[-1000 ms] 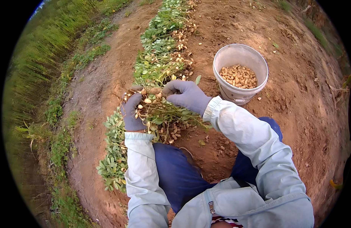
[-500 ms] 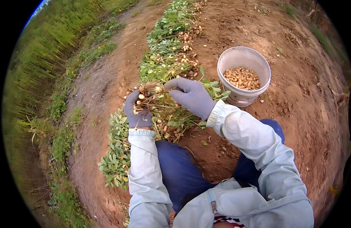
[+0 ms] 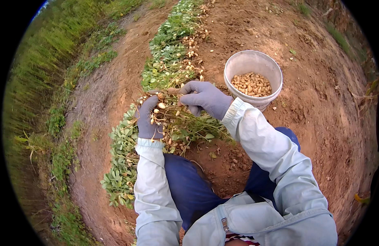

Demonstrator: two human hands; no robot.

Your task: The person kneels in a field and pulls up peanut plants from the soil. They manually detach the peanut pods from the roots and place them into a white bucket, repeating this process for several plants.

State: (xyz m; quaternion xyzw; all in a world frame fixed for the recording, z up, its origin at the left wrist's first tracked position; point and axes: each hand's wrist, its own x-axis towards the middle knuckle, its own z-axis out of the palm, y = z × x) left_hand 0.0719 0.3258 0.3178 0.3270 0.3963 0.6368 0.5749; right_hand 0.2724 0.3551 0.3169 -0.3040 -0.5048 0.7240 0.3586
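Both gloved hands clamp one plant (image 3: 179, 123): left hand (image 3: 149, 119) on stems, right hand (image 3: 203, 98) pinching pods. Loose pods could drop onto soil, missing the bucket (image 3: 238, 65).

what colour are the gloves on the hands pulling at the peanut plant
Greyish purple, both the left hand and the right hand holding the peanut plant; clear in the head view.

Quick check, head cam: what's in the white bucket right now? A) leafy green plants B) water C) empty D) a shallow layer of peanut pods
D: the white bucket on the bare soil holds a shallow layer of tan peanut pods, with most of its inner wall showing above them; the leafy plant is in the gloved left hand and right hand, not in the bucket.
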